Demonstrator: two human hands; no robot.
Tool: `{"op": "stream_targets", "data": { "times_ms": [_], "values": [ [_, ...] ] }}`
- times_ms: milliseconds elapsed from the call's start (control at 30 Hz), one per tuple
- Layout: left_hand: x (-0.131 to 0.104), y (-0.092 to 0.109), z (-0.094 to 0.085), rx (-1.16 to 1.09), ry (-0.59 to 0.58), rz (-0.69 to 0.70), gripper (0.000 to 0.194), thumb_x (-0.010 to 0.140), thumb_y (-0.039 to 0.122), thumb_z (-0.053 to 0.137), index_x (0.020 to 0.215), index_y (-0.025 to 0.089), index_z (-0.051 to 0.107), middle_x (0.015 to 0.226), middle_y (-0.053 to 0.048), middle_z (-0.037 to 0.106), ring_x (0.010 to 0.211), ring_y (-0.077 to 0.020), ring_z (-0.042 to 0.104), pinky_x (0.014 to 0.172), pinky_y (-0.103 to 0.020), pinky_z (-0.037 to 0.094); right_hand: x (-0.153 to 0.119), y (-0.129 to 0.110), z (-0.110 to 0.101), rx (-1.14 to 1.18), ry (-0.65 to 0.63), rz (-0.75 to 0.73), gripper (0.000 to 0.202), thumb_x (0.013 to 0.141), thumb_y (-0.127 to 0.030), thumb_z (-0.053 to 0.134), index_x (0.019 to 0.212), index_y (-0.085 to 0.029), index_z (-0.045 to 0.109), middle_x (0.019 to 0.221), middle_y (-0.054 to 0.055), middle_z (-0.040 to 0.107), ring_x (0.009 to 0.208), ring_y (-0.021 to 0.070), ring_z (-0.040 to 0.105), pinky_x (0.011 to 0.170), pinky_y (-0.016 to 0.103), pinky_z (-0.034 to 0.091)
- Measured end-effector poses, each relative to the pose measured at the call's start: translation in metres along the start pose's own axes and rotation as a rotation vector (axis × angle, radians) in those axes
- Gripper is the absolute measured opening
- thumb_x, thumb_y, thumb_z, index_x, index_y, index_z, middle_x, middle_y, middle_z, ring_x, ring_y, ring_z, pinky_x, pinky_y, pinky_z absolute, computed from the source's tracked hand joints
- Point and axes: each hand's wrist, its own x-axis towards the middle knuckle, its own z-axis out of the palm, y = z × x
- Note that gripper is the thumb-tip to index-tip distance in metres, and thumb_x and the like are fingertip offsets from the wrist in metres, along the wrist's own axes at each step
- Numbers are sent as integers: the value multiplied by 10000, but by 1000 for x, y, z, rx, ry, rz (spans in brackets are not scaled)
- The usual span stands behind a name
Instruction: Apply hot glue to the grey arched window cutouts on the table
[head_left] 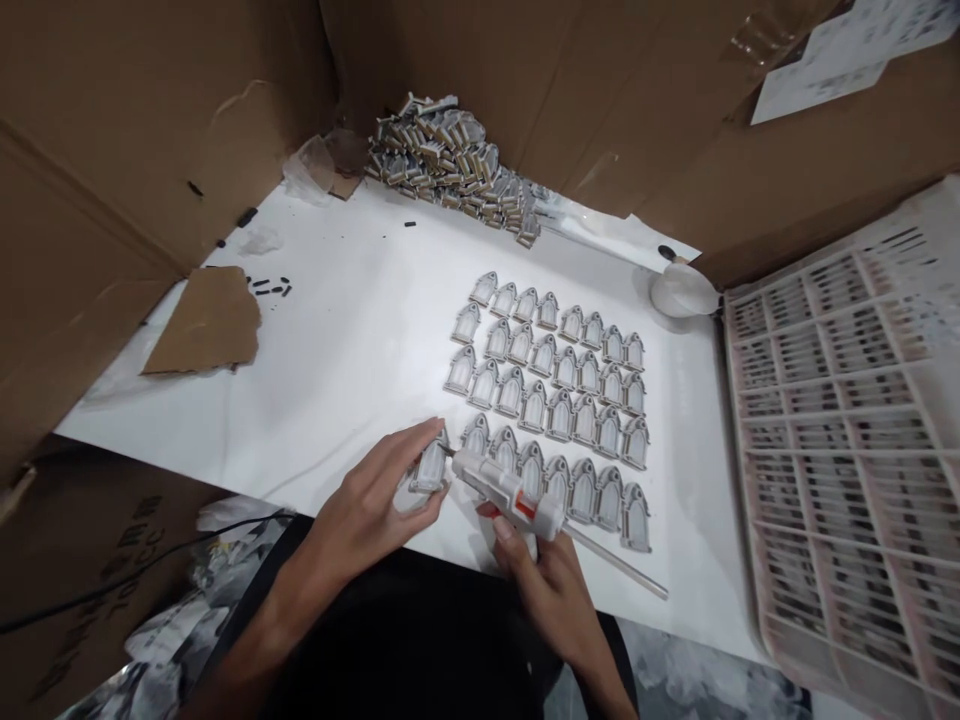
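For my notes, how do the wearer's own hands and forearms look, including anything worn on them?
Left hand and right hand are both ungloved; the visible forearms show no sleeves, watches or bracelets. No rings or markings stand out. Black clothing shows between them.

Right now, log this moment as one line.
left hand: holds arched piece; right hand: holds glue gun, nozzle beside piece; table: arched pieces in rows; beyond: heaped pieces

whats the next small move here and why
Probably a gentle squeeze of the glue gun by the right hand to dab the small arched piece: the nozzle points at the piece's upper part, touching or very near, and the left hand holds that piece up to it.
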Motion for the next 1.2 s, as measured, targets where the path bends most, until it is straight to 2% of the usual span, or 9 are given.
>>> {"op": "stream_targets", "data": {
  "times_ms": [133, 300, 467, 600, 800, 967, 1200],
  "values": [
    [0, 1, 1, 10, 20, 26, 749, 978, 189, 706, 1646, 296, 384, 1521, -98, 615, 1275, -244, 681, 1086, -430, 605, -1, 5, 5, -20, 27, -62, 442, 1055, -565, 542, 1275, -273, 790, 1076, 66, 811, 1025, 302, 744, 938, 420, 600],
    [-1, 1, 1, 21, 31, 44, 753, 972, 172, 715, 1643, 291, 393, 1520, -100, 620, 1269, -244, 684, 1085, -433, 608, -2, 5, 8, -101, 50, -120, 430, 1077, -541, 521, 1276, -259, 779, 1170, 88, 808, 1155, 323, 726, 1058, 446, 541],
    [-2, 1, 2, 32, 45, 46, 755, 962, 179, 730, 1634, 291, 405, 1523, -102, 621, 1254, -254, 695, 1074, -443, 614, 0, -1, 8, -111, 44, -142, 439, 1093, -528, 488, 1262, -248, 782, 1052, 86, 820, 1036, 306, 754, 1023, 422, 552],
    [-3, 1, 2, 34, 49, 33, 757, 959, 189, 737, 1633, 294, 408, 1524, -103, 620, 1242, -260, 703, 1070, -445, 614, -1, -5, 7, -101, 39, -121, 435, 1091, -527, 496, 1265, -251, 783, 1077, 80, 822, 1011, 302, 758, 996, 419, 567],
    [-4, -2, 4, 12, 49, 35, 760, 960, 188, 738, 1636, 301, 409, 1534, -98, 613, 1248, -254, 698, 1044, -419, 625, -2, -7, 6, -58, 18, -138, 404, 1097, -494, 505, 1309, -274, 769, 1208, 61, 810, 1146, 297, 744, 1058, 410, 555],
    [-4, -3, 5, 11, 54, 42, 767, 958, 179, 739, 1637, 306, 406, 1540, -95, 610, 1259, -256, 696, 1065, -434, 621, -6, -3, 8, -113, 28, -138, 404, 1091, -498, 520, 1312, -272, 773, 1325, 63, 774, 1299, 317, 684, 1103, 427, 538],
    [-5, -3, 5, 14, 69, 56, 779, 950, 171, 748, 1637, 302, 406, 1537, -96, 612, 1264, -250, 695, 1060, -417, 625, -5, -6, 8, -113, 12, -193, 399, 1111, -460, 487, 1339, -280, 759, 1292, 64, 785, 1261, 298, 708, 1104, 409, 536]
  ]
}}
